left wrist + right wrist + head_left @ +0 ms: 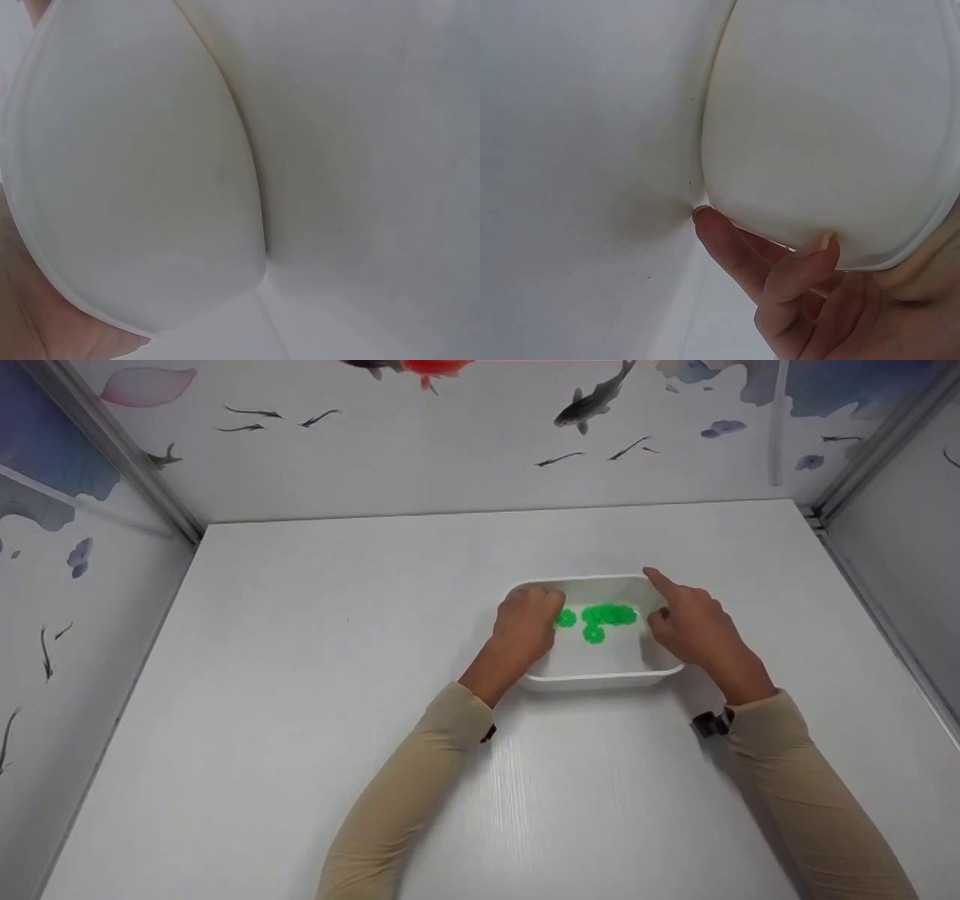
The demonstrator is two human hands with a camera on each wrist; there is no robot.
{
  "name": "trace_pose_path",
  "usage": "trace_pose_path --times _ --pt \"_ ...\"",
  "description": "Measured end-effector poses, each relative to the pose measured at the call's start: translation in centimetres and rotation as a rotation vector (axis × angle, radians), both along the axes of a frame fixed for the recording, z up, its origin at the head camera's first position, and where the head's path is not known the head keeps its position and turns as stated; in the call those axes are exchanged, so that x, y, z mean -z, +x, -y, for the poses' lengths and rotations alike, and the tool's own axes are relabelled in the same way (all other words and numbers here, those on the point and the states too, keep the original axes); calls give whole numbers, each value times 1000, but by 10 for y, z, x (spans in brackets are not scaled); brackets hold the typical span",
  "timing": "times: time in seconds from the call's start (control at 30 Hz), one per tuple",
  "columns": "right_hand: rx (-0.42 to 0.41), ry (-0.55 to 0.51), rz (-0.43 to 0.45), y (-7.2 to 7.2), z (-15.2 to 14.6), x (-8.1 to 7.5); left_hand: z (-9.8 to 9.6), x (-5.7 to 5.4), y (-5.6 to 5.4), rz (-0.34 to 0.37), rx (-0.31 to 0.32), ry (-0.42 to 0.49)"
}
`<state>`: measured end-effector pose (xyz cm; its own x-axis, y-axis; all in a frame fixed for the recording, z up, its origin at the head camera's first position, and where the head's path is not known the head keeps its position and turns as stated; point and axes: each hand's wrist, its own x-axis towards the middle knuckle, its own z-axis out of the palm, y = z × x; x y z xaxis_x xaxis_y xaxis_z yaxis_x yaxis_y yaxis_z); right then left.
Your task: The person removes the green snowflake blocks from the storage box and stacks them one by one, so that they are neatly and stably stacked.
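Observation:
A white rectangular plastic tub (600, 678) with rounded corners stands on the table right of centre in the head view. Inside it lie several green scalloped pieces (609, 615), most of them bunched in a row; their exact kind is too small to tell. My left hand (529, 622) grips the tub's left end over the rim, with its fingertips hidden from the head view. At the opposite end my right hand (697, 622) holds the rim, its index finger stretched along the far corner. In the right wrist view, fingers (727, 244) lie against the tub's outer wall (825, 127).
The tub rests on a white table (315, 697). Behind it rises a white panel (465, 457) printed with fish, and side panels (67, 607) border the table left and right. A small black device (709, 724) sits at the right wrist.

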<state>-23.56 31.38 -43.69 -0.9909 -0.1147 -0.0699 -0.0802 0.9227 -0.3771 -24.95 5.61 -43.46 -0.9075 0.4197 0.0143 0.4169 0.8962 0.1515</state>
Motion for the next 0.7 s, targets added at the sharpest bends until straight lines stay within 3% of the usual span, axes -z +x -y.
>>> trace_pose_path --times 0.43,0.7 --pt "-7 -6 -29 1 -2 -1 1 5 -3 -28 82 -46" --pt "-9 -4 -18 1 -1 -1 -1 3 -3 37 53 -56"
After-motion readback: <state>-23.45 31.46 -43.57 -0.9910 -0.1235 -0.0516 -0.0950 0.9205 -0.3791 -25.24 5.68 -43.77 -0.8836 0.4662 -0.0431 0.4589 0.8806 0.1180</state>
